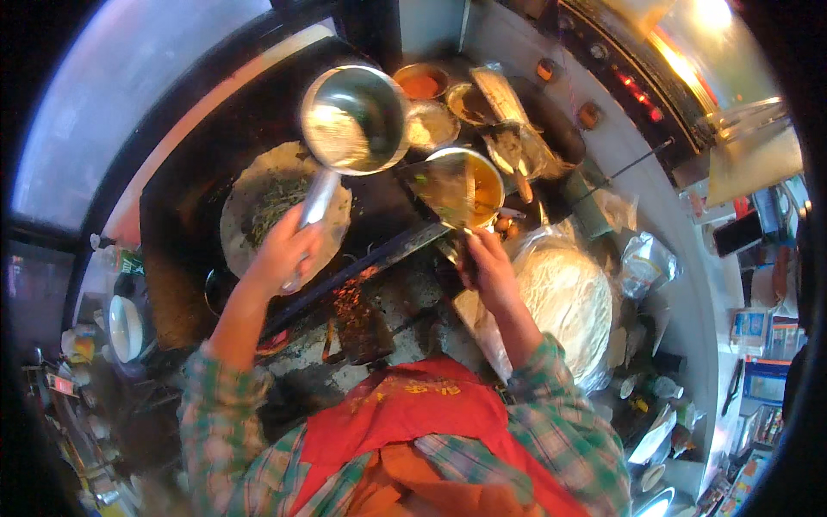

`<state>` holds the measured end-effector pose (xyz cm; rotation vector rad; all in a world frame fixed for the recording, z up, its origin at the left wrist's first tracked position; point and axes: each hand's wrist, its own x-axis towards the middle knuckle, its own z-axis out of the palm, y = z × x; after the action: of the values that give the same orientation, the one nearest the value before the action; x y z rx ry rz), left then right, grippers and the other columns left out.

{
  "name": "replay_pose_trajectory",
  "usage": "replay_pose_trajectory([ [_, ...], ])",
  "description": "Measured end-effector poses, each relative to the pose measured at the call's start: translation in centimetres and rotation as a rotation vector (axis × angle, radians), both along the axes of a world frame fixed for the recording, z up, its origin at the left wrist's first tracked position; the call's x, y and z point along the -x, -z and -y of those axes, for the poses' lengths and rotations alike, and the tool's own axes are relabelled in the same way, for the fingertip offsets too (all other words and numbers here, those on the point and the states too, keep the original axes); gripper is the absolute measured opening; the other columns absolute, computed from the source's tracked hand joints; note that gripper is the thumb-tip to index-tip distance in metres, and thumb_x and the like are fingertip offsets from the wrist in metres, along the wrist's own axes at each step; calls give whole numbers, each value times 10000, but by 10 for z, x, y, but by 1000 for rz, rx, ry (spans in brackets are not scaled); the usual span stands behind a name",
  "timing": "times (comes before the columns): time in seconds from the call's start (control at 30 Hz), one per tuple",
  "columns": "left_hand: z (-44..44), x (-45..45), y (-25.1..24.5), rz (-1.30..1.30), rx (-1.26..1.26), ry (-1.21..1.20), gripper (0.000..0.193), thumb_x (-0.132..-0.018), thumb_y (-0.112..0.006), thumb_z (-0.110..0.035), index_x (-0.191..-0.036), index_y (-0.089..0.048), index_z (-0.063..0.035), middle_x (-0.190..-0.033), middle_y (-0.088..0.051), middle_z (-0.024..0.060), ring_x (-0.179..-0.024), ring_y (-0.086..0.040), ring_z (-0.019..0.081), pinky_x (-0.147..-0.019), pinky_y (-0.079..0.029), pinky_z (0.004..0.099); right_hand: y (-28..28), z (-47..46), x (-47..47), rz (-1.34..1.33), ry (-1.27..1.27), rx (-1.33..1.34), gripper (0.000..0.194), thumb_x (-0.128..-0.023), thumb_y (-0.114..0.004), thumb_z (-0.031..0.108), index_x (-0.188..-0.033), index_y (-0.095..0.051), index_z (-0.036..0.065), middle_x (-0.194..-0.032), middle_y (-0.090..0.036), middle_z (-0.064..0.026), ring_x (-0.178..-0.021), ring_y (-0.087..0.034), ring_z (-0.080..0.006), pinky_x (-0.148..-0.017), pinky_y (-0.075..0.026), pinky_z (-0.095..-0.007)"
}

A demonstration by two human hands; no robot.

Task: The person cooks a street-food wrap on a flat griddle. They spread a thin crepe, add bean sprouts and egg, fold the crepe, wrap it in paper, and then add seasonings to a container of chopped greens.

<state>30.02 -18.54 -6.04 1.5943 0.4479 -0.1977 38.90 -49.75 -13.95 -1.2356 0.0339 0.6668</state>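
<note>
My left hand (284, 249) grips the handle of a metal saucepan (387, 129), which is tilted and has a pale, cream-coloured substance (333, 136) inside. Below the pan, a thin round flatbread (242, 223) topped with chopped greens (278, 207) lies on a dark griddle (174, 265). In my right hand (488, 265) is the handle of a wide, flat scraper (446, 187), blurred by motion. Its blade overlaps a white-rimmed bowl (489, 187) of yellow-orange liquid; whether they touch I cannot tell.
A large mass of dough (562, 304), partly wrapped in plastic, sits beside my right forearm. Bowls of red sauce (420, 84) and pale food (431, 126) stand behind the white-rimmed bowl. Several eggs (507, 226) lie near it. Glowing embers (352, 300) show below the griddle's front edge.
</note>
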Motion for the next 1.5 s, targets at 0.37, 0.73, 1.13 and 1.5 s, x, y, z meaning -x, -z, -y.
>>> replay_pose_trajectory([
  [0.37,111,-307,146,104,467,-218,200,-971,-510,-322,-993,-465,-128,-712,-560,47,-531,-525,144,-457,-449,282,28,176,17,76,303,293,276,-962,-502,180,-1161,-515,-11,-626,-466,-3,-433,-375,-60,-383,-293,-205],
  [0.73,153,-273,167,98,51,-404,498,-934,-555,-377,-1306,-375,-100,-1186,-517,142,-996,-575,256,-889,-498,417,37,156,4,163,331,238,242,-959,-496,138,-1161,-508,4,-634,-454,18,-468,-381,-42,-400,-312,-195],
  [1.13,-3,125,100,321,-124,-590,315,-990,-477,-219,-1237,-527,-31,-1139,-616,104,-1001,-603,166,-876,-492,317,33,-124,-4,935,-322,563,398,-863,-644,212,-1191,-583,-4,-994,-667,-218,-924,-658,-298,-804,-502,-351],
  [1.5,-128,316,107,112,-210,-833,238,-991,-455,-173,-1141,-577,-33,-973,-639,61,-833,-591,117,-757,-480,261,64,-254,14,961,-316,937,331,-876,-544,324,-1038,-637,50,-916,-653,-241,-888,-617,-418,-762,-485,-478],
])
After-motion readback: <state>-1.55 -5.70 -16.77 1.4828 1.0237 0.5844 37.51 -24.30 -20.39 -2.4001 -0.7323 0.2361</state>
